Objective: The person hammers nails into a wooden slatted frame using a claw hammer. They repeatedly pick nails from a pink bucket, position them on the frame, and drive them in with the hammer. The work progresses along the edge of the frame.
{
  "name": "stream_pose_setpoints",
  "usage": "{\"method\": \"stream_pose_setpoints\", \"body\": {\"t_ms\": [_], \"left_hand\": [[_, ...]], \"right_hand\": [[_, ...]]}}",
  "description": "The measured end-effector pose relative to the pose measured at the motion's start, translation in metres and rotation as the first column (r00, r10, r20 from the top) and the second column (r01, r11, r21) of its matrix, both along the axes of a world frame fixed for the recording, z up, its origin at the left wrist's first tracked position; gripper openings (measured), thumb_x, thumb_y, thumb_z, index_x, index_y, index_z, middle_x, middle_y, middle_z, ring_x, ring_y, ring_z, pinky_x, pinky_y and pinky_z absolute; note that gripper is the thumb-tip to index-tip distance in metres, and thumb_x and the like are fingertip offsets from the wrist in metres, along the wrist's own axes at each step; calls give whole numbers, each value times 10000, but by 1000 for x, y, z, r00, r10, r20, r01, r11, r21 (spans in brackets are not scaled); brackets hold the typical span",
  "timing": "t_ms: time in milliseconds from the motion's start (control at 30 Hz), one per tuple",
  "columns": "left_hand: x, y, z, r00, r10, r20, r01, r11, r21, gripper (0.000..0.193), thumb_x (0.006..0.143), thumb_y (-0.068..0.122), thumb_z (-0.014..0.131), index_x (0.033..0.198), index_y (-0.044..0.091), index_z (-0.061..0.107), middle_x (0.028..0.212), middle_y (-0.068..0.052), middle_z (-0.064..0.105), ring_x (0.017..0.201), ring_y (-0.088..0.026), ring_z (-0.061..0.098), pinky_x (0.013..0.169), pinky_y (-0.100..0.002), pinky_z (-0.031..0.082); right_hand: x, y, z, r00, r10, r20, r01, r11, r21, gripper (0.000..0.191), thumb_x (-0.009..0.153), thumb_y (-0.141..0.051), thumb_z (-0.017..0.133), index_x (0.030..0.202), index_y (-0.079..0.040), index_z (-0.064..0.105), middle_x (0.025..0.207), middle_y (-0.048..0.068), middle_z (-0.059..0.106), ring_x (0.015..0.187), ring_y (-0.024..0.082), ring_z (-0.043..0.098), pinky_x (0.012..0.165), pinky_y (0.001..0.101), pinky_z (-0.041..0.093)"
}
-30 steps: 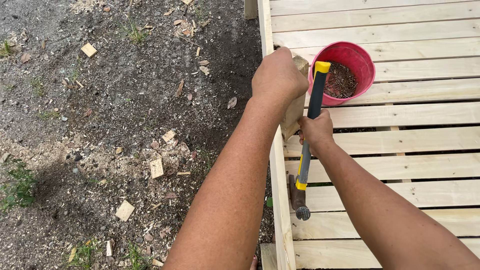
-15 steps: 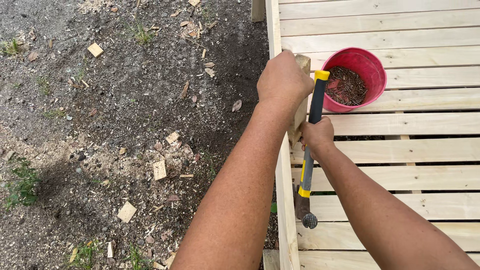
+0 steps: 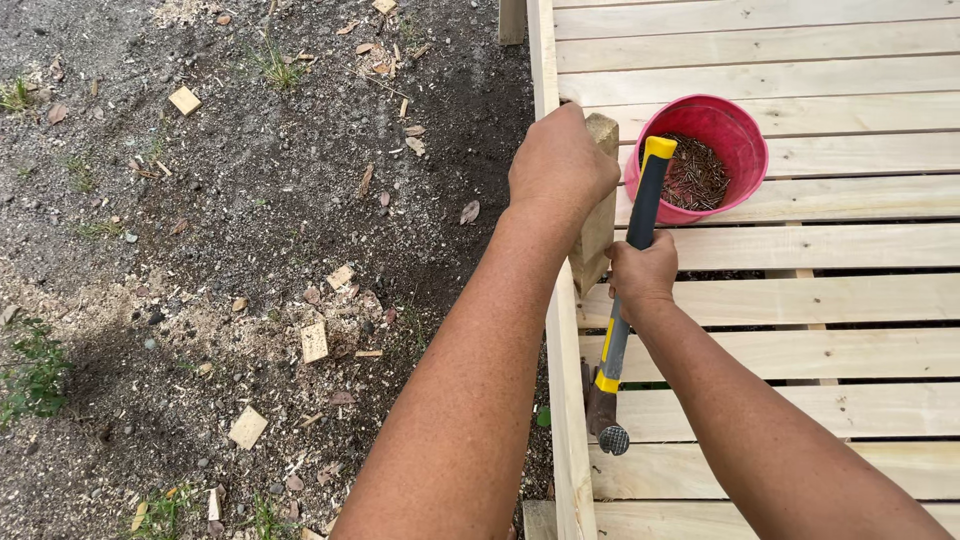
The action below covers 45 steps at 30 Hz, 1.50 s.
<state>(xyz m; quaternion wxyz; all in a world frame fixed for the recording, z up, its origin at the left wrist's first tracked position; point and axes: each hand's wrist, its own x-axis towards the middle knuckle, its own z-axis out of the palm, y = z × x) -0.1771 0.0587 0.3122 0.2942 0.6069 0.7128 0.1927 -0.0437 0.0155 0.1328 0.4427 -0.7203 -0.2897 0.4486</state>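
Observation:
My left hand (image 3: 562,168) grips the top of a short upright wooden post (image 3: 597,210) that stands against the edge board of a pale plank deck (image 3: 850,300). My right hand (image 3: 642,272) holds a hammer (image 3: 625,300) around the middle of its grey and yellow handle. The hammer's head points down toward me, just above the planks, and the handle's yellow end points away. A red bucket (image 3: 745,140) filled with nails sits on the deck just beyond both hands.
Left of the deck edge is dark gravelly ground (image 3: 200,250) strewn with sawdust, small wood offcuts (image 3: 314,342) and leaves. Tufts of weeds (image 3: 35,370) grow at the left. Gaps run between the deck planks.
The view has shifted slightly. My right hand and the hammer have stayed close beside the post, and my left hand has kept its grip on the post's top.

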Motion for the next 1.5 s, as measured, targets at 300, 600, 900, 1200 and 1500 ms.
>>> {"method": "stream_pose_setpoints", "body": {"t_ms": [300, 600, 900, 1200, 1500], "left_hand": [[-5, -2, 1, 999, 35, 7, -35, 999, -22, 439, 792, 181, 759, 1195, 54, 639, 1167, -182, 709, 1102, -314, 711, 948, -428, 573], [-6, -5, 1, 999, 16, 38, -17, 1000, 14, 492, 764, 190, 784, 1206, 53, 618, 1159, -186, 707, 1092, -326, 709, 949, -435, 568], [-5, -7, 3, 1000, -5, 14, 5, 1000, -5, 463, 771, 165, 767, 1199, 54, 627, 1158, -184, 708, 1091, -324, 709, 937, -437, 573], [-7, 0, -7, 992, 95, 88, -100, 993, 56, 365, 774, 176, 739, 1122, 72, 697, 1124, -162, 736, 1067, -321, 727, 936, -429, 580], [-32, 3, -31, 981, 179, 78, -185, 979, 80, 368, 772, 217, 759, 1089, 44, 687, 1118, -200, 722, 1090, -366, 693, 965, -442, 549]], "right_hand": [[5, 9, -6, 988, -40, -146, 34, 998, -48, 389, 750, 79, 647, 1057, -54, 448, 661, 69, 529, 416, 187, 476, 353, 381, 359], [19, 16, -23, 979, -71, -192, 60, 996, -64, 348, 770, 60, 666, 1006, -59, 440, 658, 60, 520, 432, 181, 484, 373, 374, 363], [79, -5, -29, 925, -267, -269, 245, 963, -113, 244, 834, 14, 584, 994, -74, 423, 656, 49, 481, 448, 174, 460, 419, 375, 380], [-4, -12, -14, 982, 98, 163, -126, 978, 169, 338, 777, 1, 689, 1047, -49, 493, 716, 54, 569, 506, 170, 529, 470, 393, 450], [-23, -14, -4, 969, 209, 132, -226, 965, 134, 322, 851, -168, 649, 1118, 5, 596, 798, 146, 631, 632, 247, 596, 585, 405, 502]]}}
